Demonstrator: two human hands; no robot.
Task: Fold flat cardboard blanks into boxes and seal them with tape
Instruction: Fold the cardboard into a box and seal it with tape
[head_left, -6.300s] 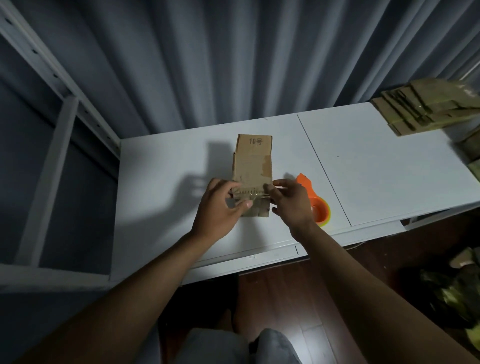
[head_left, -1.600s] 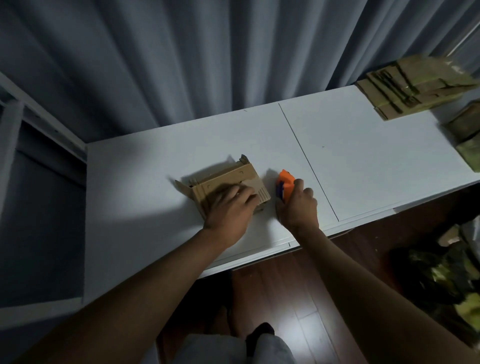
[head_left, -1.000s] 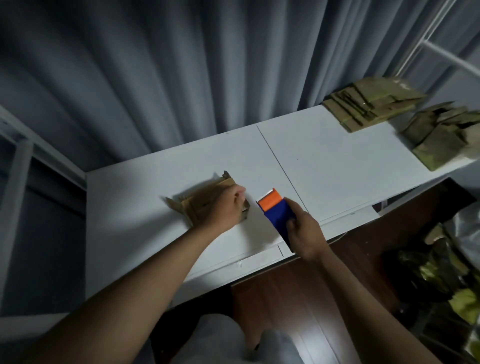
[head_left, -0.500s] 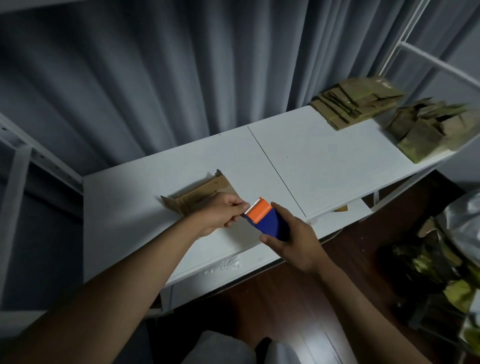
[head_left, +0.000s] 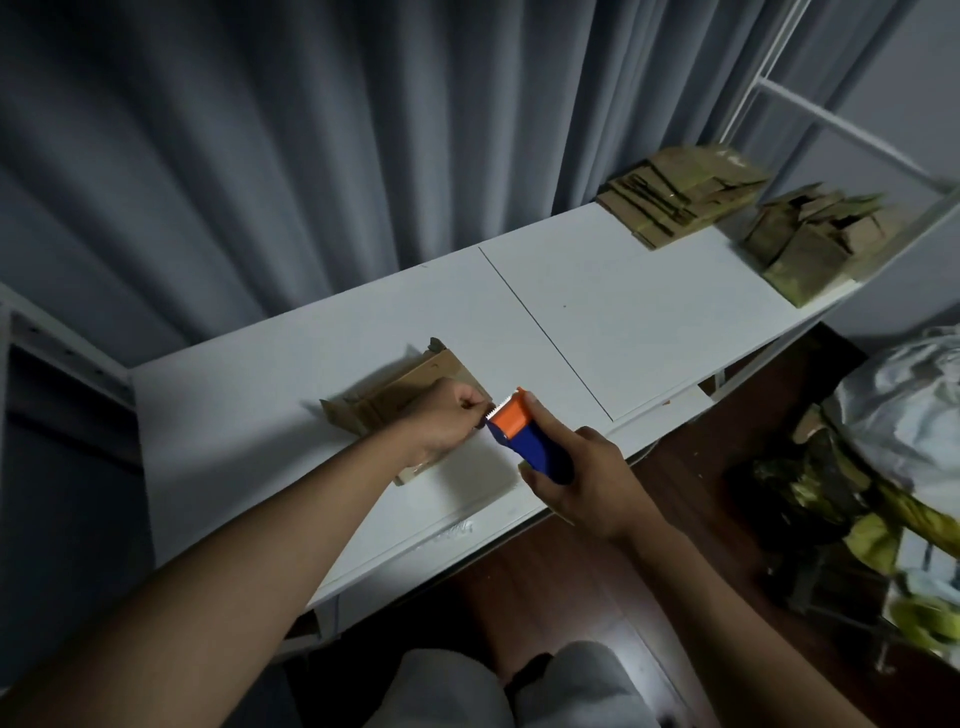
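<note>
Grey curtains hang behind a white desk (head_left: 260, 415) made of two panels, with a white frame on each side and dark wood floor below.

Since a second and a half ago the right hand (head_left: 587, 483) has lifted the tape dispenser (head_left: 524, 436) off the desk, where it lay just right of the box, and turned it so the orange toothed end faces the left hand (head_left: 447, 421). Its grip is closed around the blue body, thumb on the near side. The left hand, which had been pressing flat on the cardboard box (head_left: 410, 389), has curled its fingers: thumb and forefinger now meet right at the dispenser's serrated edge, apparently pinching the loose tape end, though the tape itself is too thin and clear to make out. The heel of that hand stays over the box, which lies partly folded directly under and beyond the left grip, one flap sticking out on the far side of it.

That shift suggests folding is finished for this box and sealing is starting; the next move probably calls for drawing out a length of tape and laying it over the seam while the flaps are kept shut.

Well away beyond the right grip, at the desk's far end, sit a stack of flat blanks (head_left: 680, 192) and a cluster of folded boxes (head_left: 810, 239).
</note>
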